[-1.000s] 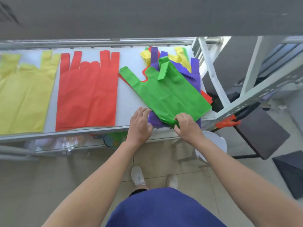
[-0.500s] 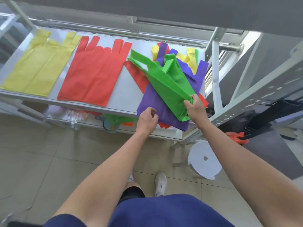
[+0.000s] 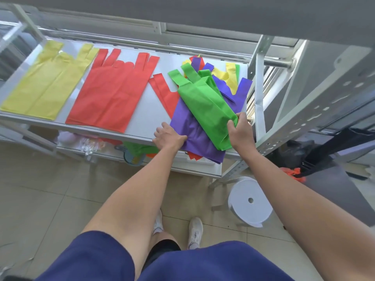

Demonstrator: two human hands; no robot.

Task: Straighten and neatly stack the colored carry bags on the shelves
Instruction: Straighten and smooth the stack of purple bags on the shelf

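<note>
At the right end of the shelf (image 3: pixel 101 133), my right hand (image 3: pixel 238 128) clamps the near edge of the green bag (image 3: pixel 205 104), fingers curled round it, to lift it off the jumbled pile. My left hand (image 3: pixel 169 135) lies flat, fingers loosely apart, pinning the purple bag (image 3: pixel 192 130) beneath so that it shouldn't drag along.

Beige tiled floor (image 3: pixel 40 199), white round stool (image 3: pixel 243 191), grey metal shelving (image 3: pixel 146 110), perforated steel upright (image 3: pixel 300 122), soft daylight
</note>
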